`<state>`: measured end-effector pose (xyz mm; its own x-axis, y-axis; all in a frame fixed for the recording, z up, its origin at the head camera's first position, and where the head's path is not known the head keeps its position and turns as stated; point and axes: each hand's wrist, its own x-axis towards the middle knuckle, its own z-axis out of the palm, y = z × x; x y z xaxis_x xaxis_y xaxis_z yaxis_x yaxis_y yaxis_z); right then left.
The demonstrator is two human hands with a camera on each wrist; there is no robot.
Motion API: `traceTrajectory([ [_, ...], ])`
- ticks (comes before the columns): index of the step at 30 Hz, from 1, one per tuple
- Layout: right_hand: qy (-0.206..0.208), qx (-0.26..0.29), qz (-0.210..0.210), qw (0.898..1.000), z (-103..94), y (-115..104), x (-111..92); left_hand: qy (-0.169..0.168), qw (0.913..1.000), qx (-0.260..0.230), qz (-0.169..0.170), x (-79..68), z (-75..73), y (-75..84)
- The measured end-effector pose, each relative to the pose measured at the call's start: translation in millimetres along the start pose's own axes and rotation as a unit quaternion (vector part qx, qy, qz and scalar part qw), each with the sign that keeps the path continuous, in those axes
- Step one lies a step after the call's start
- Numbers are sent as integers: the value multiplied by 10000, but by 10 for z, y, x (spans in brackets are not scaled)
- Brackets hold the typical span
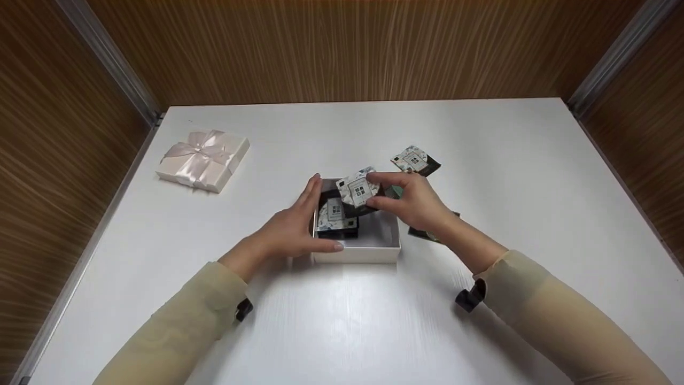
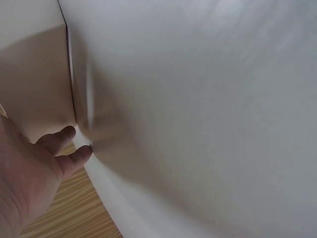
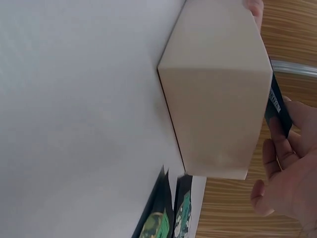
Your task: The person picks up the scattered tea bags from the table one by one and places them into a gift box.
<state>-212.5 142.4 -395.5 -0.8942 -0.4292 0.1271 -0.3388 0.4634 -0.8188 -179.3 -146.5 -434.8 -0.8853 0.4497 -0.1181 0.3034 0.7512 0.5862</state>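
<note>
A white open box (image 1: 368, 254) sits mid-table. Inside on its left lies a stack of small dark square sachets (image 1: 336, 216) with pale floral labels. My right hand (image 1: 417, 200) pinches another such sachet (image 1: 357, 188) between thumb and fingers over the box, tilted, its label facing up. In the right wrist view, the dark edge of this sachet (image 3: 278, 106) shows beside the box wall (image 3: 213, 114). My left hand (image 1: 288, 227) rests against the box's left side, fingers straight along the wall and thumb across the near left corner.
At the far left stands a pale gift box (image 1: 227, 176) tied with a pink satin ribbon (image 1: 199, 151). Right of the open box, one sachet (image 1: 414, 159) lies behind my right hand and another (image 1: 425, 234) lies partly under my forearm. Wooden panels (image 1: 342, 51) border the table.
</note>
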Motion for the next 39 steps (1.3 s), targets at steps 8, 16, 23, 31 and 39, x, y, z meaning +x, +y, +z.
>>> traceTrajectory([
  [8,85,-607,-349,9975,170,-5,53,-10,10000,15,-41,5,3,-2],
  [16,16,-1280,-806,9885,295,0,124,21,10000,7,-46,10,13,-5],
  [23,-117,-1563,-880,9837,369,-17,149,45,10000,-13,-78,14,11,-10],
  [31,-392,-1909,-959,9761,399,-33,154,15,10000,-22,-64,28,15,-11],
  [39,-843,-2155,-786,9697,387,-77,169,-7,10000,9,-45,10,1,-1],
])
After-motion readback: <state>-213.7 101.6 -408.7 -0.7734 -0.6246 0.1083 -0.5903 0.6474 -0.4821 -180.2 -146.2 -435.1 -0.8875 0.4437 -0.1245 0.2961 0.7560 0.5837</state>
